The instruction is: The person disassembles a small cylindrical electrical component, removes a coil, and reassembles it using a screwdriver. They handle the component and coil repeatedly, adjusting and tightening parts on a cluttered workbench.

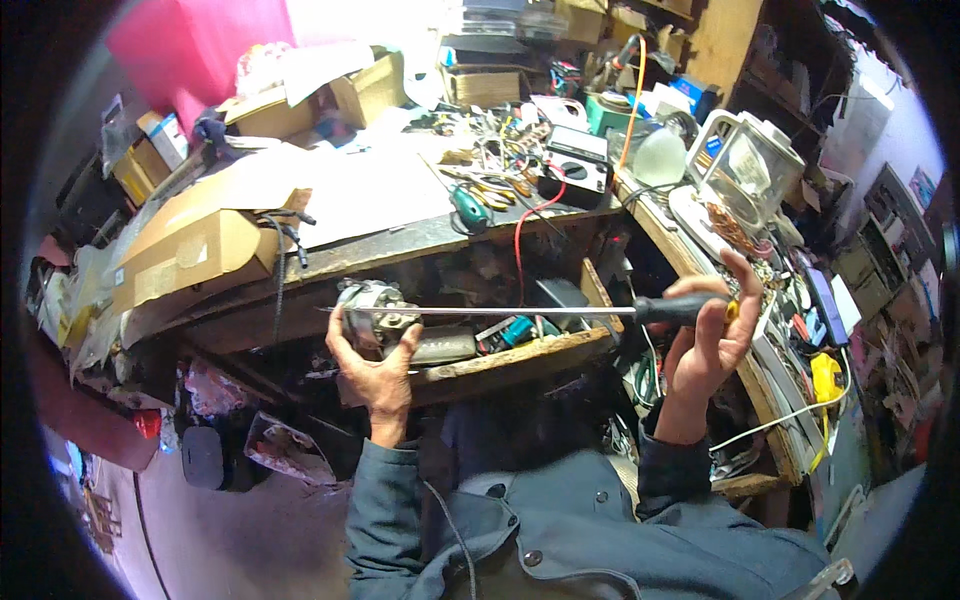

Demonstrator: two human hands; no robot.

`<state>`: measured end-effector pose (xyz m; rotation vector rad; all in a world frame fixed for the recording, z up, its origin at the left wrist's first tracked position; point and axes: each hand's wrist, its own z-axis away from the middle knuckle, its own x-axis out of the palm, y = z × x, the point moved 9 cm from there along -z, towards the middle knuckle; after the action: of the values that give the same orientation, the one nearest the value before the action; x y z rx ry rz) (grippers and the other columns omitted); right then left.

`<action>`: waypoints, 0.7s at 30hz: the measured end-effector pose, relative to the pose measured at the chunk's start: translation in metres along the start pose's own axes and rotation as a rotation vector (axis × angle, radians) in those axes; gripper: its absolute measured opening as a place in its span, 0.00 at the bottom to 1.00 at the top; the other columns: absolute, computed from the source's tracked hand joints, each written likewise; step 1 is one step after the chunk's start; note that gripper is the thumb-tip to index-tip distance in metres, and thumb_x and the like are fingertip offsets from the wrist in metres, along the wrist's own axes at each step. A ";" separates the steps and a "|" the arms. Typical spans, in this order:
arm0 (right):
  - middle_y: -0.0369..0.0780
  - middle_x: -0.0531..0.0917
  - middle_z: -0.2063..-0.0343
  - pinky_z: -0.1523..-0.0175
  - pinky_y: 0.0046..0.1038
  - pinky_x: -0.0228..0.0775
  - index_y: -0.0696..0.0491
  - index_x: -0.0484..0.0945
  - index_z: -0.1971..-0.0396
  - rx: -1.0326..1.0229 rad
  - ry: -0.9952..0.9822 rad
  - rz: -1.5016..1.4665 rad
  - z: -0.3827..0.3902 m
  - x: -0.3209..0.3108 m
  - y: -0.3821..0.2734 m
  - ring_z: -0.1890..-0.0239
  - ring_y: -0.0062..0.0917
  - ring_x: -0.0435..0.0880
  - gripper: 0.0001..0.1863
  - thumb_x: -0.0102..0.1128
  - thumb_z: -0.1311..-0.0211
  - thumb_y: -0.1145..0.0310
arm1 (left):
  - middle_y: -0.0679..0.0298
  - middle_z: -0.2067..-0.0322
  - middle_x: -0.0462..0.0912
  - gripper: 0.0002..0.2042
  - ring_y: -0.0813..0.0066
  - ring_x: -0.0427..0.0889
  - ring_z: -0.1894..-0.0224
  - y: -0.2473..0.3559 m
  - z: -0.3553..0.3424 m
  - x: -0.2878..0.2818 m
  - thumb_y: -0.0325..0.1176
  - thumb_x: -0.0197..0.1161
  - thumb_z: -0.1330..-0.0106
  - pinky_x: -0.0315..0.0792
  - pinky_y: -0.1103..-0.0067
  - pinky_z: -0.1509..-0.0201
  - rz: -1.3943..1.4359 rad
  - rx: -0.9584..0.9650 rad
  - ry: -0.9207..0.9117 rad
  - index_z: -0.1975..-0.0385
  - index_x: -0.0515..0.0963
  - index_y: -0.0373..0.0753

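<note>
My left hand (383,388) is closed around a round metal part (372,298) that looks like a small motor, held above the open wooden drawer (530,357). In my right hand (705,362) is a long screwdriver (545,311) with a black handle and a yellow end. Its thin shaft lies nearly level, pointing left. The tip reaches the metal part; whether it sits on a screw cannot be made out. Thumb and fingers of the right hand grip the handle near its end.
On the bench behind are a cardboard box (195,260), a green-handled tool (468,207), a multimeter (578,168) with a red lead, and piled pliers and wires. A clear plastic container (752,165) stands to the right, with a yellow tape measure (826,378) nearer me.
</note>
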<state>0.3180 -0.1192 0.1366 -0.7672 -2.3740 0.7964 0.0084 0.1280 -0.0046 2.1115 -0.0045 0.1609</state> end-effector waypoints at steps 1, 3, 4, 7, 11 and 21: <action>0.51 0.83 0.56 0.46 0.39 0.80 0.53 0.58 0.31 -0.016 -0.042 -0.192 0.000 0.015 -0.001 0.54 0.36 0.85 0.44 0.76 0.42 0.63 | 0.57 0.40 0.71 0.45 0.65 0.72 0.38 -0.001 0.000 0.000 0.28 0.82 0.50 0.65 0.71 0.31 0.035 -0.021 0.005 0.32 0.62 0.35; 0.52 0.80 0.51 0.43 0.43 0.80 0.48 0.55 0.29 -0.062 -0.030 -0.135 -0.003 0.036 -0.014 0.52 0.42 0.85 0.44 0.70 0.42 0.76 | 0.57 0.40 0.72 0.45 0.66 0.74 0.39 -0.009 -0.002 0.000 0.29 0.83 0.49 0.68 0.72 0.32 0.038 -0.017 0.004 0.32 0.61 0.34; 0.51 0.81 0.53 0.44 0.42 0.80 0.49 0.55 0.29 -0.055 -0.033 -0.124 -0.001 0.033 -0.013 0.52 0.40 0.86 0.43 0.71 0.41 0.77 | 0.56 0.40 0.72 0.45 0.66 0.74 0.39 -0.008 -0.001 0.001 0.28 0.82 0.49 0.68 0.72 0.32 0.012 0.002 -0.001 0.31 0.61 0.34; 0.47 0.82 0.59 0.44 0.39 0.79 0.52 0.56 0.30 -0.054 0.010 0.028 0.004 0.018 -0.006 0.54 0.36 0.86 0.43 0.74 0.40 0.72 | 0.56 0.39 0.71 0.45 0.66 0.74 0.39 -0.006 0.000 0.000 0.28 0.82 0.48 0.67 0.72 0.32 0.007 0.016 -0.016 0.31 0.61 0.33; 0.46 0.82 0.60 0.48 0.33 0.77 0.51 0.54 0.29 -0.074 0.054 -0.088 0.003 0.033 -0.014 0.61 0.28 0.84 0.45 0.74 0.41 0.72 | 0.57 0.38 0.69 0.46 0.65 0.70 0.36 -0.011 -0.001 0.001 0.29 0.84 0.52 0.62 0.71 0.29 0.068 -0.064 0.003 0.32 0.63 0.36; 0.49 0.79 0.58 0.49 0.36 0.80 0.46 0.47 0.25 -0.110 0.052 0.082 0.014 0.039 -0.025 0.59 0.32 0.83 0.52 0.77 0.42 0.63 | 0.58 0.39 0.70 0.45 0.67 0.72 0.38 0.002 0.001 0.004 0.28 0.83 0.52 0.65 0.72 0.31 0.129 -0.084 -0.010 0.32 0.63 0.37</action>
<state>0.2734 -0.1158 0.1543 -0.9245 -2.3684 0.6752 0.0125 0.1265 -0.0024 2.0290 -0.1516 0.2237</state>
